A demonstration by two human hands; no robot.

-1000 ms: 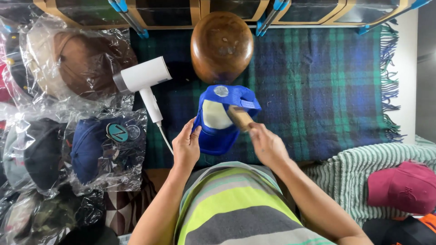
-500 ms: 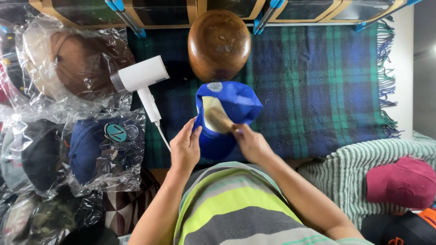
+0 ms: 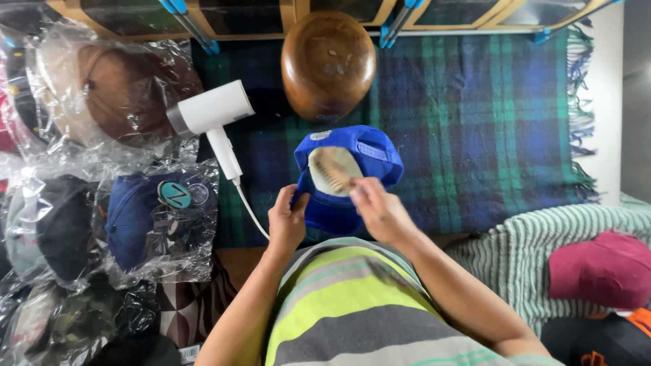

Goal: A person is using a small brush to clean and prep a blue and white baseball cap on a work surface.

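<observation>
Hands meet on a blue cap [image 3: 339,203] held just above the person's striped shirt [image 3: 346,305]. Left hand [image 3: 287,220] is closed on the cap's near-left edge, thumb over the cloth and fingers hidden beneath. Right hand [image 3: 380,210] is closed around the handle of a small wooden brush [image 3: 332,173], whose bristled head lies inside the upturned cap, against its pale cream lining. The cap sits crown down with its opening up, and its strap arches across the far side just beyond the brush.

Under the cap and spreading away to the right of both grips lies a blue and green plaid blanket [image 3: 475,122] with a fringed edge. Just beyond the cap, touching or nearly touching its far rim, stands a rounded wooden hat block [image 3: 329,61]. To the left of the left hand a white handheld steamer [image 3: 213,115] rests on the blanket, its cord trailing back toward that hand. Further left lie several caps in clear plastic bags: a navy one [image 3: 146,217] nearest, a brown one [image 3: 115,88] beyond it. Well to the right of the right hand, a maroon cap [image 3: 600,268] rests on a green striped towel [image 3: 515,257]
</observation>
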